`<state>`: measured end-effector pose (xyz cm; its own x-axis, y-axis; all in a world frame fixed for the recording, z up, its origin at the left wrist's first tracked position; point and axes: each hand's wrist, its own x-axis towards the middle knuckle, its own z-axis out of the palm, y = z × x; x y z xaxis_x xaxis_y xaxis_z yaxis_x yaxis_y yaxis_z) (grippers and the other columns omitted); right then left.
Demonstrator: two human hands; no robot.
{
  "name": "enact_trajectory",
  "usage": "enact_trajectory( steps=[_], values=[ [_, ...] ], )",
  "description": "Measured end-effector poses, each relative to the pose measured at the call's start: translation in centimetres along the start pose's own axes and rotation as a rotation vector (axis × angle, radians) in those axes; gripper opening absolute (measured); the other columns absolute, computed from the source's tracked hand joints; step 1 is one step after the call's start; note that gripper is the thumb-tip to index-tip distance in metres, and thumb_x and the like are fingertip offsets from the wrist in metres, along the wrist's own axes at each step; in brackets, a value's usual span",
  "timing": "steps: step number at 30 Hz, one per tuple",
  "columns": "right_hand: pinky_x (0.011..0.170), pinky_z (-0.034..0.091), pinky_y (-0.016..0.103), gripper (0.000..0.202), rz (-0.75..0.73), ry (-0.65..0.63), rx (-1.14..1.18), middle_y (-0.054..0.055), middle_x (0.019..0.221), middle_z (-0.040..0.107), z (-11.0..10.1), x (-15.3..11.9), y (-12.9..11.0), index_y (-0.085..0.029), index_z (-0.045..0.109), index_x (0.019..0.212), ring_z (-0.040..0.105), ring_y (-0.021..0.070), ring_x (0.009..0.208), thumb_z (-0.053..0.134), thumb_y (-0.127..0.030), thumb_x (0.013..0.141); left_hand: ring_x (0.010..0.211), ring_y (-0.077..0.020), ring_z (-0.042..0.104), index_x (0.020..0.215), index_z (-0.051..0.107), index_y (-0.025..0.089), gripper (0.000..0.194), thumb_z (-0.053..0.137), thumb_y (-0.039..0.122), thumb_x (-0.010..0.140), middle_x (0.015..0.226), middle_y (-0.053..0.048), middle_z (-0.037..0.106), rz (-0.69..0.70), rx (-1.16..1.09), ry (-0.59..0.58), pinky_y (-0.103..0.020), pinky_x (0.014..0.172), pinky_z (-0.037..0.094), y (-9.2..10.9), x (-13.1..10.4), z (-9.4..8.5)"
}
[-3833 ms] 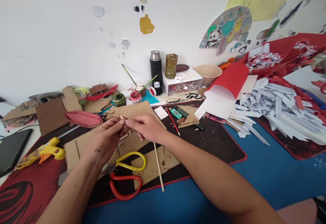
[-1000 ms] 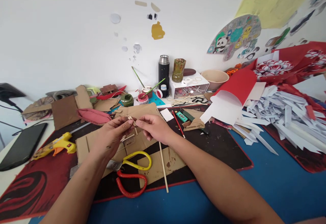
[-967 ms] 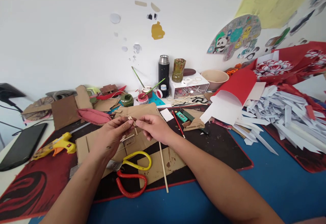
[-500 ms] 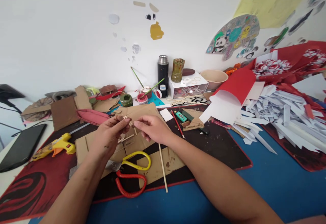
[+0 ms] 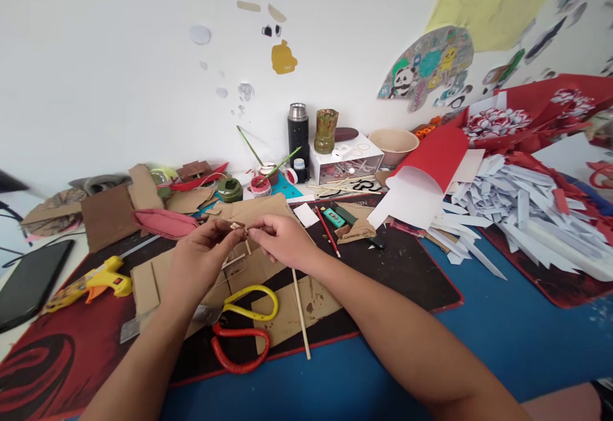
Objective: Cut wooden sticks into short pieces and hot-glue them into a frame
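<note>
Above the cardboard sheet (image 5: 268, 267), my left hand (image 5: 205, 248) pinches a small piece with pale wooden bits (image 5: 235, 225) on it. My right hand (image 5: 280, 239) meets it there, its thumb and forefinger pressed together at the piece's right end; what they grip is too small to make out. Scissors with a yellow and a red handle (image 5: 239, 352) lie below my hands. A thin wooden stick (image 5: 301, 319) rests over a stained cardboard strip (image 5: 320, 299). Short sticks show on the cardboard under my hands.
At the left lie a yellow glue gun (image 5: 108, 277) and a black phone (image 5: 36, 280). Paint jars (image 5: 230, 189), a black flask (image 5: 298, 133) and a white box (image 5: 347, 159) stand behind. White paper strips (image 5: 517, 204) and red paper (image 5: 435, 165) fill the right.
The view has turned slightly right, so things appear shifted left. My right fingers have come closer to my left fingertips, and the small piece has tilted.
</note>
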<state>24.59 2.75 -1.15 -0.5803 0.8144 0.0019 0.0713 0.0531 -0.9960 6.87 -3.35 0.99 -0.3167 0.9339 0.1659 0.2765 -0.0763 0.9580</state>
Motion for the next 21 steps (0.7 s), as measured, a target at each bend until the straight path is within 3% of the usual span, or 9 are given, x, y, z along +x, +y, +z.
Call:
enact_trajectory(
  steps=[4, 8, 15, 21],
  values=[
    [0.045, 0.042, 0.023, 0.019, -0.018, 0.011, -0.056, -0.004, 0.067, 0.062, -0.1, 0.1, 0.2, -0.020, 0.074, 0.111, 0.056, 0.0106, 0.046, 0.062, -0.034, 0.107, 0.074, -0.0232, 0.068, 0.080, 0.081, 0.029, 0.012, 0.086, 0.039, 0.077, 0.081, -0.003, 0.079, 0.208, 0.258, 0.085, -0.029, 0.071, 0.047, 0.4, -0.7, 0.1],
    [0.044, 0.041, 0.025, 0.018, -0.001, 0.024, -0.087, -0.004, 0.069, 0.064, -0.2, 0.2, 0.2, -0.021, 0.073, 0.107, 0.056, 0.0116, 0.045, 0.063, -0.035, 0.106, 0.075, -0.0256, 0.069, 0.081, 0.079, 0.029, 0.009, 0.081, 0.038, 0.082, 0.081, -0.004, 0.079, 0.363, 0.359, 0.066, -0.032, 0.073, 0.047, 0.2, -0.9, 0.3],
    [0.054, 0.040, 0.023, 0.009, -0.012, 0.065, -0.151, -0.004, 0.067, 0.063, -0.3, 0.1, -0.6, -0.019, 0.072, 0.099, 0.058, 0.0130, 0.058, 0.069, -0.028, 0.099, 0.079, -0.0275, 0.069, 0.081, 0.075, 0.030, 0.010, 0.077, 0.038, 0.086, 0.082, -0.005, 0.077, 0.457, 0.438, 0.038, -0.033, 0.074, 0.048, -0.3, -1.1, 0.3],
    [0.049, 0.036, 0.022, 0.008, 0.005, 0.047, -0.069, -0.006, 0.064, 0.058, -0.2, 0.2, -0.4, -0.019, 0.068, 0.094, 0.054, 0.0110, 0.053, 0.068, -0.027, 0.097, 0.075, -0.0257, 0.067, 0.079, 0.073, 0.029, 0.013, 0.074, 0.038, 0.089, 0.080, -0.006, 0.076, 0.522, 0.484, 0.008, -0.033, 0.072, 0.048, 0.0, -1.2, 0.6]
  ],
)
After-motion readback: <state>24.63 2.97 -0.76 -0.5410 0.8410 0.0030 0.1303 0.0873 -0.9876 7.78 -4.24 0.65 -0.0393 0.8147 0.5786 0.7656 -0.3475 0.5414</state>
